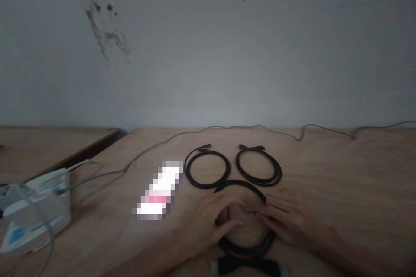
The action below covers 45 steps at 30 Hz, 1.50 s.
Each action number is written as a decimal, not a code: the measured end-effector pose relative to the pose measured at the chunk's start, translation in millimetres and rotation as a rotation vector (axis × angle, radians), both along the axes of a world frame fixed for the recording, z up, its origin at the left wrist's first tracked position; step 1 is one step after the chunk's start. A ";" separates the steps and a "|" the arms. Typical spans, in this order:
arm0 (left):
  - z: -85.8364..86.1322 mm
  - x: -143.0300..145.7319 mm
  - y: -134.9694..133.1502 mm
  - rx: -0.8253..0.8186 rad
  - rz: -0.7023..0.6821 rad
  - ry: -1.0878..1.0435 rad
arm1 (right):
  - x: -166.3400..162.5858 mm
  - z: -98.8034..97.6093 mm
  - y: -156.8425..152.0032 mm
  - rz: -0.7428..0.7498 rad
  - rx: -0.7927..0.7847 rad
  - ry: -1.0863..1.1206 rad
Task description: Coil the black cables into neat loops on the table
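Observation:
A coiled black cable (248, 251) lies on the table in front of me, its thick connectors (248, 265) at the near side. My left hand (211, 214) rests over the coil's left side, thumb and index finger apart in a C shape; its other fingers are partly hidden. From near the left index fingertip, a thin black tie (248, 211) runs across the coil's middle to my right hand (287, 216). The right fingertips are pinched together at the tie's end, and that hand covers the coil's right side.
Two more coiled black cables, a left one (208, 187) and a right one (258, 181), lie behind. A blurred-out bright phone-like object (159, 190) sits left. Farther left stands a white power strip or box (48, 212). A grey cord (146, 150) runs along the wall (208, 73).

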State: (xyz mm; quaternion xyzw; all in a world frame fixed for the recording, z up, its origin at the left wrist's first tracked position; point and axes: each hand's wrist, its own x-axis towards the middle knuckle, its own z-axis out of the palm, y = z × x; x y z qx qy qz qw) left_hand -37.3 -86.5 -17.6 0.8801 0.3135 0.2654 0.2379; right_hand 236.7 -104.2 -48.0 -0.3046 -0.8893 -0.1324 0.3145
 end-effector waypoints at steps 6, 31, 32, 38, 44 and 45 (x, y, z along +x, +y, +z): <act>-0.8 2.7 1.2 0.046 -0.151 0.013 | -2.7 0.6 -3.2 0.027 0.050 0.015; -5.7 -0.8 7.0 0.224 -0.025 -0.023 | 12.0 -0.3 0.2 -0.052 -0.413 0.165; -5.7 -0.8 7.3 0.216 -0.030 -0.024 | 10.6 0.2 -0.7 -0.053 -0.383 0.158; -6.7 -0.7 6.8 0.216 -0.041 -0.035 | 1.8 -0.4 -1.2 -0.020 -0.263 0.186; -4.7 -0.3 5.2 0.230 -0.063 -0.029 | 5.0 0.6 3.2 0.092 -0.171 0.117; -4.1 -0.3 4.8 0.231 -0.072 -0.024 | 5.4 1.4 2.9 0.100 -0.159 0.100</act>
